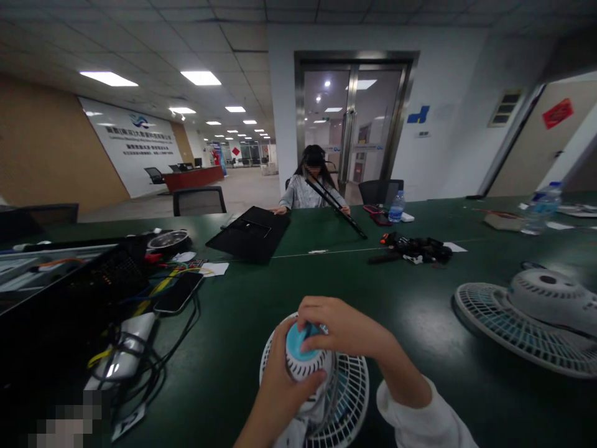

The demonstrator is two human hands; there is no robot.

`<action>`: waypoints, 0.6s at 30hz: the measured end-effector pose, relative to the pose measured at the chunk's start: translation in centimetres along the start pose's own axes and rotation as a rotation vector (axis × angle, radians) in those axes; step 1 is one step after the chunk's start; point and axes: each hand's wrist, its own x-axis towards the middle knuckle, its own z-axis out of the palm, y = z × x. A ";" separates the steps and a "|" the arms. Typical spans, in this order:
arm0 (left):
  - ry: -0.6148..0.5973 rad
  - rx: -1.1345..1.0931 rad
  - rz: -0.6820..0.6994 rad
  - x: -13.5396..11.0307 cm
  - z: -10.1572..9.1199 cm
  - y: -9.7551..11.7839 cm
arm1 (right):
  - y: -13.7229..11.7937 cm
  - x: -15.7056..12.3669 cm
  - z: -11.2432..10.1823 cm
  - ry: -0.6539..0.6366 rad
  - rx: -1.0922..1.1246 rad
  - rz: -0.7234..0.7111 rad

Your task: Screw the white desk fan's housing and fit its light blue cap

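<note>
A small white electric fan (353, 398) lies on the green table in front of me, its round grille underneath and the back of its motor housing facing up. My left hand (276, 389) is wrapped round the side of the white motor housing, thumb and fingers apart on either side. On top of the housing sits a light-blue round cap (293, 343). From the right, my right hand (333, 323) reaches over and grips this cap with thumb and curled fingers, which hide part of it. The fan's base is partly hidden behind my left wrist.
Another fan (489, 323) lies at the right. To the left are a black open case (69, 298), tangled cables (153, 354) and a phone (180, 292). Black gear (415, 247) lies ahead. Across the table (242, 292), a person (313, 190) touches a black panel (254, 233) and a long black bar (342, 214).
</note>
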 end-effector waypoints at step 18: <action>-0.002 0.092 0.116 2.7 1.0 0.3 | -1.7 0.0 0.7 0.116 -0.290 0.461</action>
